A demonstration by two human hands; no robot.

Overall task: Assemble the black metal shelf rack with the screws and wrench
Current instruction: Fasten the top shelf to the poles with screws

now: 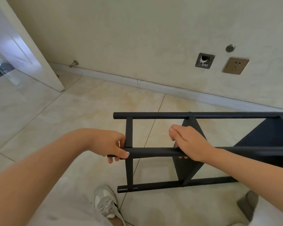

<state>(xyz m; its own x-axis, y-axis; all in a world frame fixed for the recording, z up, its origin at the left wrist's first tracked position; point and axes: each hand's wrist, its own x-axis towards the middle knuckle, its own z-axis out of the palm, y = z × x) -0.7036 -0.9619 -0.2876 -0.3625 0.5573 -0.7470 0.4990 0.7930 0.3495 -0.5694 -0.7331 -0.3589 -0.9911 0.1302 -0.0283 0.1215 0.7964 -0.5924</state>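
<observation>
**Desk:** Where is the black metal shelf rack (194, 115) seen?

**Photographer:** It is shown laid on its side across the lower right of the frame, on glossy beige floor tiles (88, 108). Three round matte tubes are run left to right, joined by flat straps and by dark sheet panels (268, 134) set edge-on.

**Desk:** How are the hands placed?

**Photographer:** The left hand (111, 145) is curled round the left end of the middle tube (153, 152), beside a flat strap (129, 132). A small pale glint (127, 153) is seen at one fingertip; what it is cannot be told. The right hand (191, 142) is clamped over the same tube at centre frame, where a panel meets it, and its fingertips (180, 157) are visible beneath the tube.

**Desk:** And the surroundings?

**Photographer:** A cream, faintly mottled wall (137, 38) is edged by a white baseboard (153, 86). At upper right, a bronze-toned socket plate (235, 65), a square metal-framed opening (204, 60) and a round metal cap (230, 48) are set into it. A white door (31, 51) is seen at upper left, with a metal doorstop (74, 63) beside it. A grey-and-white sneaker (104, 203) is planted at bottom centre.
</observation>
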